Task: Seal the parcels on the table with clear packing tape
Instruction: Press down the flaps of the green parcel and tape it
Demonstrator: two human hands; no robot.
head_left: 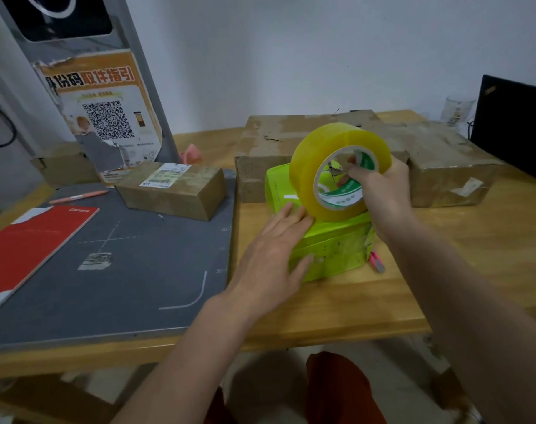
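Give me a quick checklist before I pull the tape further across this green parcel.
1. Tape roll gripped: ok, right hand has fingers hooked through the core.
2. Green parcel steadied: ok, left hand lies flat on its top and near side.
3. Tape end stuck down: cannot tell, clear film is blurred.
4. Roll on the parcel: ok, it stands on the top face.
5. Pink cutter within reach: ok, it lies on the table beside the parcel's right edge.
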